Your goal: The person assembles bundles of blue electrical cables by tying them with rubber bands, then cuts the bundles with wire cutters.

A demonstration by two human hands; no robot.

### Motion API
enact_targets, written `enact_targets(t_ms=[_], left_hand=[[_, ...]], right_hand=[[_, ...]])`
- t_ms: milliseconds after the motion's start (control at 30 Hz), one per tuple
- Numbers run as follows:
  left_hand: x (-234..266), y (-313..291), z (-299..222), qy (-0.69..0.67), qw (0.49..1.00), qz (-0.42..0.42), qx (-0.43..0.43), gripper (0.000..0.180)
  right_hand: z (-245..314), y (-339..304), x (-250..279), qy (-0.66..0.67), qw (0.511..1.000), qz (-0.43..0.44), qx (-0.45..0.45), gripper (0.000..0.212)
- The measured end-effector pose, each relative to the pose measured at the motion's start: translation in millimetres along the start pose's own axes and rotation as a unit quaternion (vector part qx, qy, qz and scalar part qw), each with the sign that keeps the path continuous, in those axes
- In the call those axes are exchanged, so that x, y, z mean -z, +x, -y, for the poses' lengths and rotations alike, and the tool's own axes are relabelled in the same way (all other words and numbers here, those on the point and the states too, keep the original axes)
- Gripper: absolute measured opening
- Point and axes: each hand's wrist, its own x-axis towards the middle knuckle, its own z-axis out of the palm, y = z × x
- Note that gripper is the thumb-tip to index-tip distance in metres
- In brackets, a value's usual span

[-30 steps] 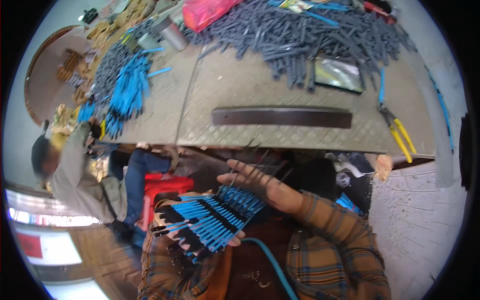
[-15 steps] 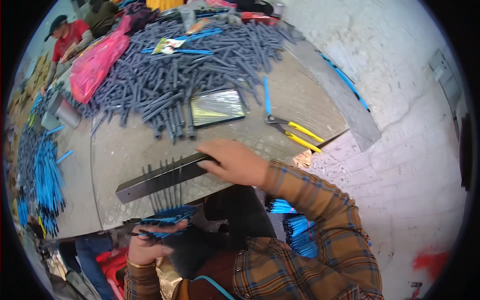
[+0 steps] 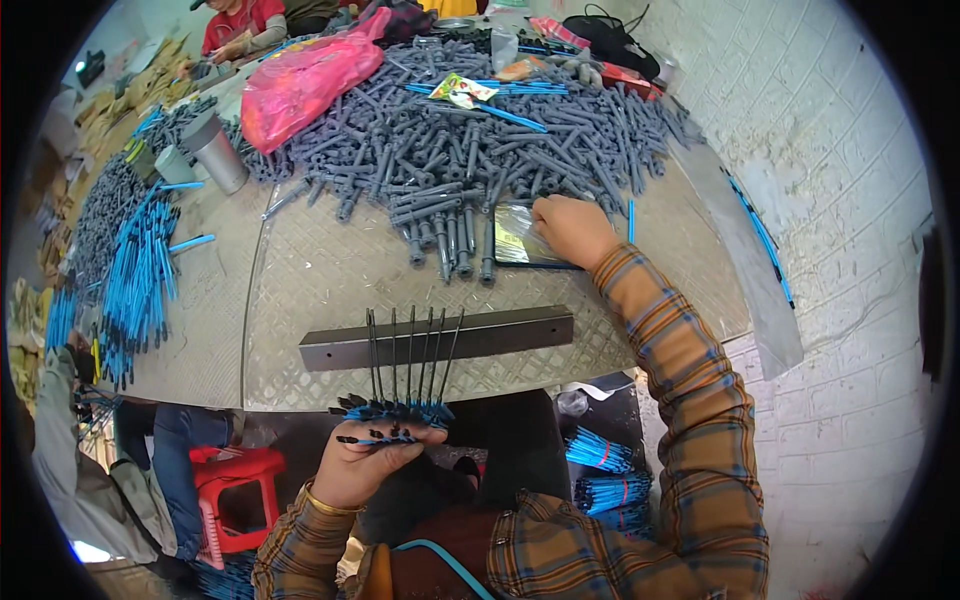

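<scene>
My left hand (image 3: 345, 470) is closed round a bundle of thin blue rods with black ends (image 3: 385, 408), just off the table's near edge. Several long, thin dark rods (image 3: 410, 352) stick up from this bundle in front of the steel bar (image 3: 520, 333), which lies crosswise on the table. Farther off, my right hand (image 3: 577, 232) is curled over the right part of a flat, dark-edged tray (image 3: 513, 240) with a shiny, film-like surface. Its fingertips are bent down there, and whatever they may pinch is hidden.
Behind the tray spreads a big heap of grey ribbed plastic tubes (image 3: 400, 150) with a pink bag (image 3: 300, 85). Blue rods (image 3: 140, 265) and a metal cup (image 3: 213, 150) are at the left. A red stool (image 3: 240, 485) stands below; a person (image 3: 240, 25) sits far left.
My right hand has let go of the steel bar and reached forward to the tray. The bar now lies on the table. My left hand still holds the bundle; the view has shifted.
</scene>
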Motion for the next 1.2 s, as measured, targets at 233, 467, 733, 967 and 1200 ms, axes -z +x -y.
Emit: enact_targets(t_ms=[233,467,733,967,1200], left_hand=[[-1.3,-4.7,-5.1,0.03,0.999,-0.002,-0.009,0.019],[-6.1,9.8,0.2,0.026,0.999,-0.044,-0.004,0.019],[-7.8,7.7,1.5,0.01,0.996,-0.071,-0.051,0.02],[-12.6,5.6,2.9,0.008,0.996,-0.075,-0.043,0.02],[-12.2,3.1,4.3,0.017,0.995,-0.07,-0.063,0.02]], right_hand=[[-0.8,-6.3,3.6,0.043,0.997,-0.047,0.035,0.011],[26.9,-18.3,23.6,0.107,0.984,-0.139,0.029,0.012],[163.2,-84.6,96.9,0.301,0.928,-0.084,0.204,0.011],[174.3,-97.4,92.0,0.267,0.933,-0.092,0.222,0.015],[176.1,-98.6,86.8,0.278,0.931,-0.103,0.212,0.016]])
